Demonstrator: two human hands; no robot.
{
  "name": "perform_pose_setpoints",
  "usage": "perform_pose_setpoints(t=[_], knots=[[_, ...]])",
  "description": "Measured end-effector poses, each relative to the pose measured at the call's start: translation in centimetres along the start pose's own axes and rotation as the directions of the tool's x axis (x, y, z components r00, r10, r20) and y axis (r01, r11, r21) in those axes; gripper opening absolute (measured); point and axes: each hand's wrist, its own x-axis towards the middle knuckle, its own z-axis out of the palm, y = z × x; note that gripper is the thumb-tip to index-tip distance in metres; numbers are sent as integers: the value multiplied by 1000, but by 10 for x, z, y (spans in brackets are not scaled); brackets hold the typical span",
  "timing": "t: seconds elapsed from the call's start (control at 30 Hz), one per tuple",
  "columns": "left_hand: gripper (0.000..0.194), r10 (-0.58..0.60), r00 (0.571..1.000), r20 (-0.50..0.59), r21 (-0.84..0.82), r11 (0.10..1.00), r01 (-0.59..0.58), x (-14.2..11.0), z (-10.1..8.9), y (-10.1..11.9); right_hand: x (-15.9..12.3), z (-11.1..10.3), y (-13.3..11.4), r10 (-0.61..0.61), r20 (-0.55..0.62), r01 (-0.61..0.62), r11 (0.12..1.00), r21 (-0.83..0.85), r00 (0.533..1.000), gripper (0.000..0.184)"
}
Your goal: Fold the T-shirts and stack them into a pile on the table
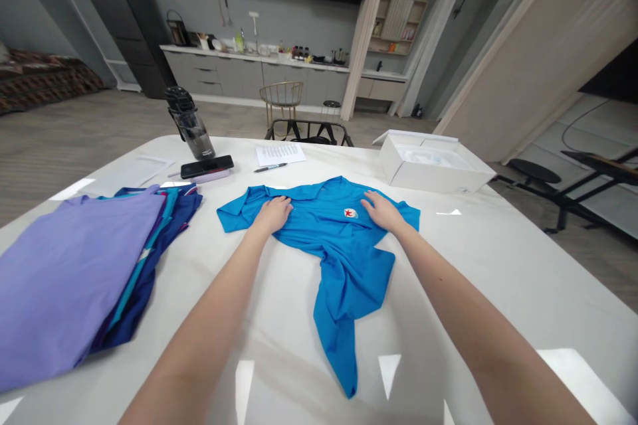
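Note:
A bright blue polo shirt (339, 239) with a small red star badge lies on the white table (498, 279), its lower part bunched and trailing toward me. My left hand (274, 212) rests flat on the shirt's left shoulder near the collar, fingers stretched out. Over on the shirt's right shoulder lies my right hand (381, 209), palm down with the fingers spread. Neither hand grips the cloth.
A stack of folded shirts (74, 272), purple on top, lies at the left. Behind it are a dark water bottle (192, 123), a phone (207, 166), and a paper sheet (280, 154) with a pen (270, 167). An open white box (431, 163) sits at the far right.

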Motion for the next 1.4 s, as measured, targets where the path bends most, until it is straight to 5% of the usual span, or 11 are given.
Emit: perform_pose_setpoints(t=[0.1,0.17,0.27,0.43,0.5,0.6,0.67,0.77,0.87,1.4], knots=[[50,140,989,44,-73,988,-136,26,-3,-2,19,11,-18,83,115,-86,996,20,990,66],[53,124,988,95,-77,990,-117,44,-4,-8,29,19,-21,141,164,-141,990,-10,976,68],[61,-15,992,129,-10,1000,16,67,-4,-19,38,26,-18,165,164,-157,986,-64,972,72],[63,-278,960,14,73,958,277,91,-2,-22,43,31,-15,142,129,-131,987,-88,981,77],[63,-281,956,-87,96,952,289,92,-1,-10,43,32,-15,139,119,-128,987,-93,983,77],[61,-108,977,-185,117,984,131,83,1,16,43,31,-16,137,105,-126,987,-101,985,76],[62,-66,985,-162,97,992,82,74,4,33,44,30,-16,132,103,-121,987,-101,986,76],[73,-188,982,-29,28,982,189,61,11,49,48,29,-15,130,107,-120,988,-98,986,77],[76,-248,966,68,-23,968,250,59,19,49,55,27,-13,133,113,-123,988,-96,985,76],[78,-178,982,67,42,984,176,88,20,35,70,26,-10,126,46,-120,985,-127,991,70]])
